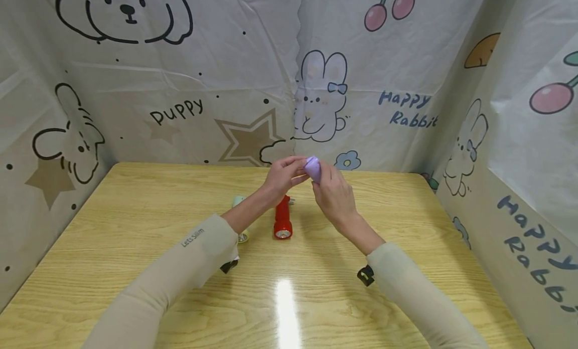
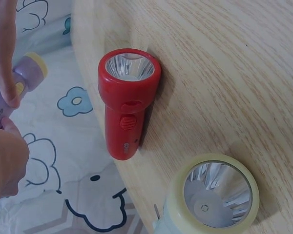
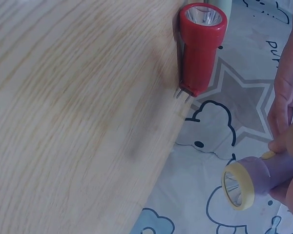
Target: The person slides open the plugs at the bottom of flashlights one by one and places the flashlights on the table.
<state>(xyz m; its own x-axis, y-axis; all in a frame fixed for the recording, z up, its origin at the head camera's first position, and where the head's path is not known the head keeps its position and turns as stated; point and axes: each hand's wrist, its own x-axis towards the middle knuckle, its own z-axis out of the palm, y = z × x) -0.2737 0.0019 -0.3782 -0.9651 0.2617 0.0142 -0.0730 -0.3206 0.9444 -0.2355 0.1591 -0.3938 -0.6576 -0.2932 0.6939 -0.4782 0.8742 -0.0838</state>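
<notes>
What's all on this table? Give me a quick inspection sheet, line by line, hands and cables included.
Surface: wooden table, light glare near the front edge.
Job's things: purple flashlight with a yellow rim, held above the table by both hands.
Clutter: red flashlight lying on the table, two metal prongs at its tail; pale green flashlight with a cream rim beside it.
Hands: left hand and right hand both grip the purple flashlight; a thumb rests on its yellow switch.
Cables: nothing seen; black wrist mounts show under both sleeves.
Surroundings: cartoon cloth backdrop with puppies, rabbits, stars and cherries on three sides.
</notes>
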